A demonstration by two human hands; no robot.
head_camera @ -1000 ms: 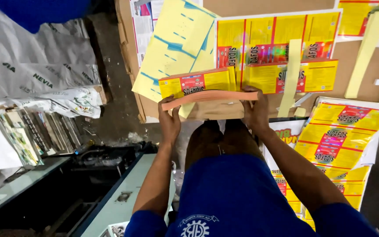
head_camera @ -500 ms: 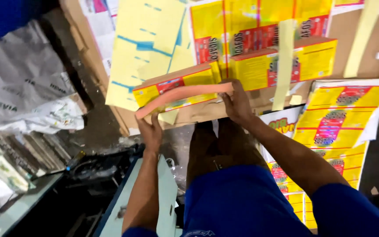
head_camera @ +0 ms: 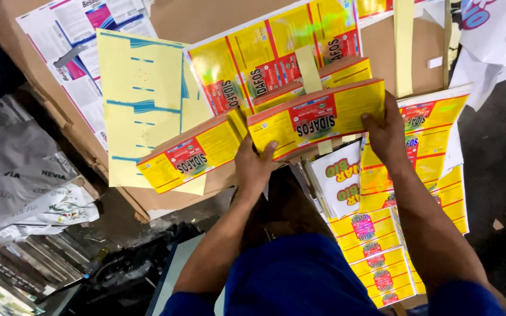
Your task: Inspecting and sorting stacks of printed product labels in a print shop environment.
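Note:
Both hands hold a thick stack of yellow and red printed labels flat over a cardboard-covered surface. My left hand grips the stack's near left corner, thumb on top. My right hand clasps its right end. A second, similar stack of labels lies just to the left, touching the first near my left hand. Beneath them are large printed yellow and red sheets and another label stack partly hidden behind the held one.
Pale yellow backing sheets lie left of the stacks on brown cardboard. More yellow label sheets pile at lower right. Crumpled grey printed sheets and dark machinery sit at lower left. Dark floor at right.
The stack, earlier seen edge-on and bent between my hands, now lies face up and flat. The view has moved closer to the cardboard surface.

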